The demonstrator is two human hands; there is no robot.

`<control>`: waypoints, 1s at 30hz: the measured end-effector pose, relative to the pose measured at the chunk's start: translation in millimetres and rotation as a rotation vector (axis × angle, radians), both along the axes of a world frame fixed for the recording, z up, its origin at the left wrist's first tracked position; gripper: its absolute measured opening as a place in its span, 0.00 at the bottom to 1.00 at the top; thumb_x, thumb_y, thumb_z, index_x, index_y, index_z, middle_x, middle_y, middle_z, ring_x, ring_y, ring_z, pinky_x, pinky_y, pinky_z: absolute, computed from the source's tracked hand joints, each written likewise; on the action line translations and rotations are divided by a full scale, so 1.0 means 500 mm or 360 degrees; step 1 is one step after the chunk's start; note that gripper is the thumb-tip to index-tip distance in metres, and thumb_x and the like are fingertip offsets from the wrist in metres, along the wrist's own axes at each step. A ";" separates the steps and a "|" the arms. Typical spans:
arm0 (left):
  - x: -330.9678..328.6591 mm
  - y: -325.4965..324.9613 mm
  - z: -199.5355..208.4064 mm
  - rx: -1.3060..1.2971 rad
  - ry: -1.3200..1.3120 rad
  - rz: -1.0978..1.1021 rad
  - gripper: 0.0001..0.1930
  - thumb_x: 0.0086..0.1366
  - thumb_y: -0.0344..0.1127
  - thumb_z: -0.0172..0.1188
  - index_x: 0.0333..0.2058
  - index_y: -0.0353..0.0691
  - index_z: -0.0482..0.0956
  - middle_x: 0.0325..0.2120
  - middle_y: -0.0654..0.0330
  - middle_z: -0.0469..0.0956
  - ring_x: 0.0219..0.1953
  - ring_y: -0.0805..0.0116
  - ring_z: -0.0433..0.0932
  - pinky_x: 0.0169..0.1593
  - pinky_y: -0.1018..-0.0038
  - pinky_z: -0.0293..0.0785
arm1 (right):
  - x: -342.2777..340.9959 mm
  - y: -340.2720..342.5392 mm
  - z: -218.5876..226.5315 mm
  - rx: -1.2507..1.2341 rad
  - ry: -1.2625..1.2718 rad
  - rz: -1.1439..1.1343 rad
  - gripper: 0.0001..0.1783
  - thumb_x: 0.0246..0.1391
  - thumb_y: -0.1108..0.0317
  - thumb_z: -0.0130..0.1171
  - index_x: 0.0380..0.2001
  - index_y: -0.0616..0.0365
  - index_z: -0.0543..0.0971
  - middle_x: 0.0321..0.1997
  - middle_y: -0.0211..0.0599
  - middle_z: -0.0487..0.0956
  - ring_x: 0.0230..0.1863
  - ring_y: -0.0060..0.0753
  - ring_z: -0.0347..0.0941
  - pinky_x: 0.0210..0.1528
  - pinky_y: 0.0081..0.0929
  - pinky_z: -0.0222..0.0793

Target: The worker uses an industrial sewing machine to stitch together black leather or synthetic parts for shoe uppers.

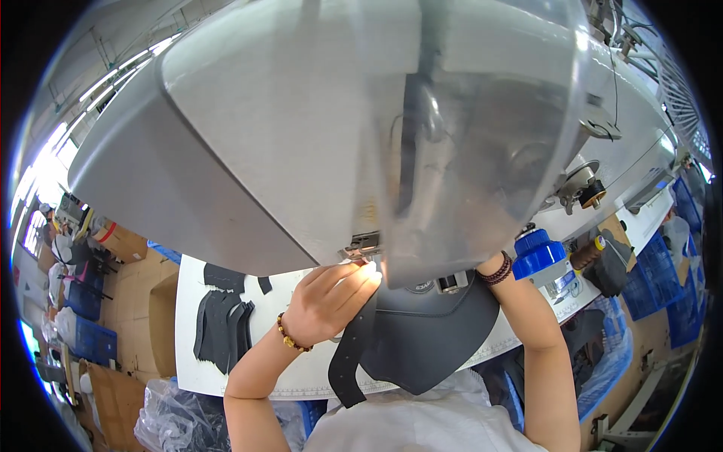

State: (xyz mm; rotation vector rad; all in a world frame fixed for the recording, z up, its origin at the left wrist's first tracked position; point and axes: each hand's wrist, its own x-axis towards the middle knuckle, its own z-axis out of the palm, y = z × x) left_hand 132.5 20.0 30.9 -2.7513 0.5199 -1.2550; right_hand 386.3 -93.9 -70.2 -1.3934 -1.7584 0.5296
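Note:
Under the large grey sewing machine [248,151], a dark leather panel [422,331] with a curved, pointed edge lies on the white table. A black strap with punched holes [348,361] runs along its left side and hangs toward me. My left hand [327,301] is closed, with fingers together at the strap's upper end, right by the brightly lit presser foot [364,245]. My right hand [489,264] reaches behind the machine's clear guard [482,181]; its fingers are hidden, and only the wrist and part of the hand show beside the panel's right edge.
Black leather strips [220,328] lie stacked on the table [290,377] at left. A blue cap-like part [538,252] and a brown thread cone [587,252] stand at right. Blue crates [651,279] are beyond, and a plastic bag [181,414] sits below the left table edge.

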 end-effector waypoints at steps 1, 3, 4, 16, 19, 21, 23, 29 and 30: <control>0.002 -0.002 -0.001 -0.0044 -0.0022 -0.0013 0.14 0.41 0.24 0.59 0.31 0.37 0.78 0.31 0.60 0.76 0.32 0.69 0.77 0.28 0.77 0.73 | 0.000 0.003 0.001 0.0020 0.0002 -0.0023 0.20 0.49 0.58 0.57 0.45 0.51 0.75 0.47 0.33 0.76 0.48 0.31 0.71 0.51 0.26 0.64; 0.001 -0.007 -0.007 -0.0082 -0.0022 -0.0002 0.13 0.41 0.27 0.58 0.31 0.35 0.77 0.30 0.59 0.75 0.31 0.65 0.77 0.29 0.75 0.74 | 0.001 0.009 0.003 0.0062 0.0007 -0.0066 0.20 0.49 0.58 0.57 0.45 0.52 0.75 0.47 0.34 0.76 0.47 0.31 0.71 0.51 0.26 0.64; 0.001 -0.010 -0.010 -0.0121 -0.0020 0.0008 0.12 0.42 0.29 0.57 0.30 0.33 0.76 0.28 0.57 0.75 0.29 0.62 0.77 0.31 0.72 0.76 | 0.001 0.012 0.004 0.0082 0.0011 -0.0091 0.20 0.49 0.58 0.58 0.45 0.52 0.75 0.46 0.34 0.76 0.47 0.31 0.71 0.51 0.26 0.64; -0.001 -0.005 -0.001 -0.0184 0.0142 0.0042 0.11 0.42 0.29 0.57 0.29 0.35 0.77 0.26 0.58 0.73 0.27 0.64 0.77 0.30 0.74 0.76 | -0.004 0.031 0.033 0.0294 -0.0229 -0.0354 0.23 0.47 0.54 0.60 0.43 0.55 0.75 0.44 0.35 0.76 0.44 0.32 0.71 0.50 0.29 0.64; -0.009 0.000 -0.014 -0.0171 0.0176 0.0073 0.11 0.42 0.29 0.58 0.29 0.35 0.77 0.25 0.58 0.73 0.27 0.64 0.77 0.30 0.74 0.76 | -0.004 -0.002 0.054 0.0231 -0.0170 -0.0333 0.23 0.46 0.53 0.59 0.43 0.56 0.75 0.44 0.35 0.76 0.45 0.32 0.71 0.50 0.29 0.64; -0.012 0.002 -0.013 -0.0165 0.0180 0.0083 0.12 0.42 0.29 0.58 0.29 0.35 0.77 0.26 0.58 0.73 0.27 0.64 0.77 0.30 0.73 0.76 | -0.008 -0.013 0.074 0.0167 -0.0112 -0.0320 0.23 0.46 0.53 0.59 0.43 0.56 0.75 0.44 0.35 0.76 0.45 0.32 0.71 0.50 0.29 0.64; -0.011 0.002 -0.014 -0.0165 0.0187 0.0091 0.12 0.41 0.29 0.59 0.29 0.34 0.76 0.26 0.58 0.74 0.28 0.63 0.77 0.31 0.73 0.76 | -0.020 -0.013 0.095 0.0098 -0.0051 -0.0308 0.23 0.46 0.53 0.59 0.43 0.56 0.75 0.45 0.36 0.76 0.45 0.33 0.71 0.50 0.29 0.64; -0.016 -0.005 0.013 -0.0296 0.0389 0.0117 0.15 0.41 0.30 0.60 0.32 0.33 0.75 0.32 0.54 0.74 0.34 0.58 0.77 0.36 0.70 0.76 | -0.049 -0.010 0.171 -0.0099 0.0131 -0.0297 0.24 0.46 0.52 0.59 0.43 0.57 0.75 0.45 0.37 0.76 0.45 0.34 0.70 0.49 0.30 0.64; -0.020 -0.003 0.022 -0.0318 0.0498 0.0099 0.16 0.42 0.30 0.60 0.33 0.33 0.75 0.33 0.53 0.74 0.36 0.57 0.77 0.37 0.70 0.76 | -0.047 -0.039 0.173 -0.0132 0.0165 -0.0300 0.24 0.46 0.52 0.59 0.42 0.57 0.75 0.45 0.37 0.76 0.45 0.34 0.70 0.49 0.30 0.64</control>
